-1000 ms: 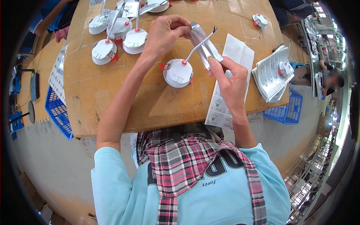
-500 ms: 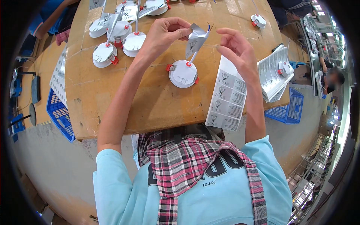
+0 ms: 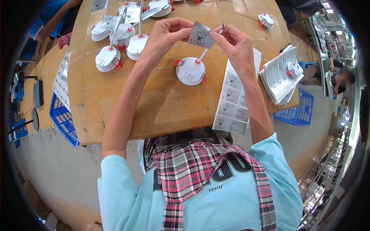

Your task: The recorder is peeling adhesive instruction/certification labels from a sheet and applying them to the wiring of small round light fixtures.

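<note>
holding a small grey label point(image 3: 201, 37) above the table point(image 3: 162, 104), i pinch its left edge with my left hand point(image 3: 166, 35) and its right edge, at the white cable point(image 3: 210, 44), with my right hand point(image 3: 236, 43). the round white lamp point(image 3: 190, 71) sits just below at 6 o'clock. a sheet of labels point(image 3: 233, 104) lies at 5 o'clock, more lamps point(image 3: 115, 42) at 9 o'clock.
</note>
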{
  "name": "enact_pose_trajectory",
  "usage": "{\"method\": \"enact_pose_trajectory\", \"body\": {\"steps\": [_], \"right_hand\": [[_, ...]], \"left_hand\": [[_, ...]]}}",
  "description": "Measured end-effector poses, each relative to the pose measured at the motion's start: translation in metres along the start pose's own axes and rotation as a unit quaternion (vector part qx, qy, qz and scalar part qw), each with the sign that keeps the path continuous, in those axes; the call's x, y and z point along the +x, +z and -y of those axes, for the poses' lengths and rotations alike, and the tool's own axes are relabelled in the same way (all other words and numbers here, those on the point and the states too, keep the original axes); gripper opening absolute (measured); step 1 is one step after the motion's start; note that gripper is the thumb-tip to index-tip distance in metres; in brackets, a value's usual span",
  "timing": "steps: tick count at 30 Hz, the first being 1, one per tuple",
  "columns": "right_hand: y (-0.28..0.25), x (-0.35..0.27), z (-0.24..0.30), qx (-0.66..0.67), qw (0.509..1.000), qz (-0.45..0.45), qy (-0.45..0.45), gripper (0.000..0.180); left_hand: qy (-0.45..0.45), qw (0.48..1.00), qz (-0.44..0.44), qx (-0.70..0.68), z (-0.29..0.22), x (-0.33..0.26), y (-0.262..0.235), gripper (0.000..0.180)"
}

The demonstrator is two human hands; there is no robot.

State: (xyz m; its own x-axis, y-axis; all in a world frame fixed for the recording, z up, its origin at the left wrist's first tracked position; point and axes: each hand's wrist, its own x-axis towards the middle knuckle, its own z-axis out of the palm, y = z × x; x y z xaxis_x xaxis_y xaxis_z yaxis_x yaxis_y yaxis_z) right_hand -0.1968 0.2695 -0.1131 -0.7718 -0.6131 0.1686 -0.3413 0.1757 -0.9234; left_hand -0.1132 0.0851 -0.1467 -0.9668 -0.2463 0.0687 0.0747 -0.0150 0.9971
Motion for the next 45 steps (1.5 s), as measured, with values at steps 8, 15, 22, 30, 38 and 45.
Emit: {"method": "enact_pose_trajectory", "body": {"steps": [8, 15, 22, 30, 38, 45], "right_hand": [[0.003, -0.003, -0.001, -0.044, 0.998, -0.047, 0.003, 0.019], [0.004, -0.003, -0.003, -0.031, 0.998, -0.046, -0.002, 0.018], [0.005, -0.002, -0.001, -0.031, 0.998, -0.051, 0.009, 0.017], [0.004, -0.004, 0.005, -0.041, 0.998, -0.051, 0.018, 0.017], [0.003, -0.004, 0.007, -0.044, 0.998, -0.044, 0.009, 0.018], [0.004, -0.001, 0.006, -0.050, 0.998, -0.049, 0.006, 0.018]], "left_hand": [[-0.008, 1.000, 0.006, -0.001, -0.001, 0.000, 0.001, 0.022], [-0.024, 0.999, 0.004, -0.025, -0.002, 0.000, 0.002, 0.022], [-0.025, 0.999, -0.003, -0.030, -0.004, -0.001, 0.002, 0.021], [-0.038, 0.998, -0.003, -0.042, -0.008, -0.003, 0.005, 0.019], [-0.042, 0.998, 0.000, -0.046, -0.010, -0.003, 0.004, 0.021], [-0.043, 0.998, 0.016, -0.044, -0.012, -0.003, 0.002, 0.023]]}}
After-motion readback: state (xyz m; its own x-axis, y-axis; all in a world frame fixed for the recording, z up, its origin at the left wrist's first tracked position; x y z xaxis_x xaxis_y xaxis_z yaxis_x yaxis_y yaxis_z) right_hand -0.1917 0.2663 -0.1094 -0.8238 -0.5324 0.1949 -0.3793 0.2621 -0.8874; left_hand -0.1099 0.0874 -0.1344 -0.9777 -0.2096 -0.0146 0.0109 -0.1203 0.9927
